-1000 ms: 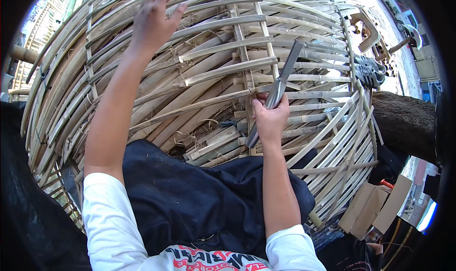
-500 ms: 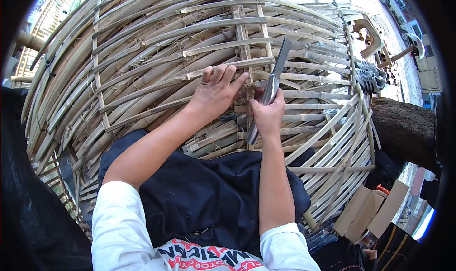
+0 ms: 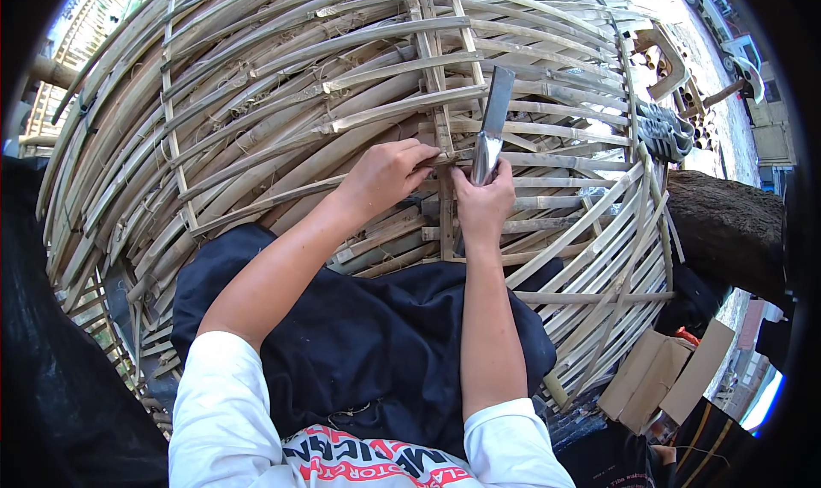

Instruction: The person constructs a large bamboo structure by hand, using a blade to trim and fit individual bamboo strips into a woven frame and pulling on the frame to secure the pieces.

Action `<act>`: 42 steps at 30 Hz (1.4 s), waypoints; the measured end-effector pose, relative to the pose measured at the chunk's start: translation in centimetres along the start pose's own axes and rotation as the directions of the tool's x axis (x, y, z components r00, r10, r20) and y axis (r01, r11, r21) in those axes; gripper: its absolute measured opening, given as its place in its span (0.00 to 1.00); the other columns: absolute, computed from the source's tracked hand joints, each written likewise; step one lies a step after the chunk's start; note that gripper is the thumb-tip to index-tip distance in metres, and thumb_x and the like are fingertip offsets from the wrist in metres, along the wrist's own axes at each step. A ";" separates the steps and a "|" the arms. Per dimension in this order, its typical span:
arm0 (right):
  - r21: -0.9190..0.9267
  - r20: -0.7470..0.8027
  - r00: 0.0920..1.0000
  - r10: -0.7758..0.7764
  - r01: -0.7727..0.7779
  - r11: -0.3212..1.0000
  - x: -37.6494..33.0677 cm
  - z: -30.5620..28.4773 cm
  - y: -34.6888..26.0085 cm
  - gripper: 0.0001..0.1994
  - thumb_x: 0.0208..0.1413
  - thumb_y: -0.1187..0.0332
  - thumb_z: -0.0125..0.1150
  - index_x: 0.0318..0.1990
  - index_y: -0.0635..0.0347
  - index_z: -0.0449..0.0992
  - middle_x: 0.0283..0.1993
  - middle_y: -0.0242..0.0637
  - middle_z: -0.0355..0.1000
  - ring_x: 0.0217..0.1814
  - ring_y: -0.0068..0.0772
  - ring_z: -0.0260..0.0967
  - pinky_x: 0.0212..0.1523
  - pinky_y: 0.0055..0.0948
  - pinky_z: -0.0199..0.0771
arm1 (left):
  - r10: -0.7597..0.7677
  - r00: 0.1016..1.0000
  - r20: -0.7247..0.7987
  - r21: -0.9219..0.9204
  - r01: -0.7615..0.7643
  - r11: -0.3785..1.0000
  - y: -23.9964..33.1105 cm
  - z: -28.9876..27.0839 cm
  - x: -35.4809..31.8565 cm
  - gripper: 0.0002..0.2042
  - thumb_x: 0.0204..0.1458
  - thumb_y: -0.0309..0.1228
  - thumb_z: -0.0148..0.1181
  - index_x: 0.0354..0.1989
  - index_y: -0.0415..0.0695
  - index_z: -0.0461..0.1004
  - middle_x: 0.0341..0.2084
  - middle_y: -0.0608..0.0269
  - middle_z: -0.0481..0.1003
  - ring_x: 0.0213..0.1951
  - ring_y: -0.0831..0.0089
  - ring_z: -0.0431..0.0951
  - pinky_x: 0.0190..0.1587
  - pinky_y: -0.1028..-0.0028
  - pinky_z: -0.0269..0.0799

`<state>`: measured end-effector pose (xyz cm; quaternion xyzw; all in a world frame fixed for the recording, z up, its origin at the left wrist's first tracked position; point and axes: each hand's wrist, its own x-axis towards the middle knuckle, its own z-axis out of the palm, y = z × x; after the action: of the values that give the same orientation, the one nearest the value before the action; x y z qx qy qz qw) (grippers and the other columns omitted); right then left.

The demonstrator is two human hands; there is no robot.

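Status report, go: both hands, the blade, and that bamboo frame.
Right hand gripping flat metal blade, tip up. Left hand pressing fingertips on a bamboo strip beside it. Big woven bamboo frame across dark-clothed lap. Nothing blocking the hands.

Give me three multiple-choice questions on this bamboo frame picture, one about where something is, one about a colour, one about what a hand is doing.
1. Where are the flat cardboard pieces?
A. lower right of the bamboo frame
B. top left
C. on the lap

2. What colour is the cloth over the person's lap?
A. red
B. black
C. yellow

3. What is the right hand doing?
A. hanging free
B. gripping a flat metal blade
C. holding a cup

Answers: 1 A, they lie beside the frame's lower right rim. 2 B, the cloth is black below both forearms. 3 B, its fingers wrap the blade, while the left hand presses a slat beside it.
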<state>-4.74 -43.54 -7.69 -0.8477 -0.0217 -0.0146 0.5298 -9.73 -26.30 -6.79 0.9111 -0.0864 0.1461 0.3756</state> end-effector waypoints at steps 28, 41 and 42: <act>-0.118 -0.047 0.999 -0.011 0.005 0.993 -0.2 -0.2 -1.2 0.24 0.38 0.67 0.76 0.42 0.70 0.72 0.27 0.44 0.76 0.28 0.39 0.75 0.34 0.36 0.74 | -0.261 0.882 0.393 0.472 0.050 0.880 1.4 -0.6 1.7 0.45 0.51 0.29 0.52 0.75 0.57 0.33 0.22 0.46 0.78 0.26 0.48 0.79 0.31 0.53 0.74; -0.131 -0.044 0.999 -0.009 0.003 0.991 0.0 -0.1 -1.0 0.23 0.37 0.66 0.77 0.39 0.69 0.72 0.26 0.43 0.75 0.26 0.39 0.74 0.33 0.36 0.74 | -0.283 0.874 0.395 0.462 0.078 0.883 2.0 -0.7 1.7 0.47 0.48 0.29 0.52 0.75 0.48 0.29 0.21 0.45 0.77 0.24 0.47 0.79 0.30 0.53 0.75; -0.125 -0.045 0.999 -0.009 0.004 0.992 0.1 0.0 -0.9 0.24 0.37 0.66 0.77 0.39 0.69 0.72 0.26 0.43 0.75 0.26 0.39 0.74 0.33 0.36 0.74 | -0.276 0.887 0.370 0.423 0.103 0.900 1.7 -0.5 1.6 0.47 0.48 0.29 0.52 0.75 0.47 0.29 0.20 0.44 0.77 0.24 0.46 0.78 0.31 0.52 0.75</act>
<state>-4.72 -43.19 -6.90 -0.8785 -0.0115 -0.0369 0.4761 -8.82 -27.20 -4.76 0.9813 -0.0431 -0.0778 0.1709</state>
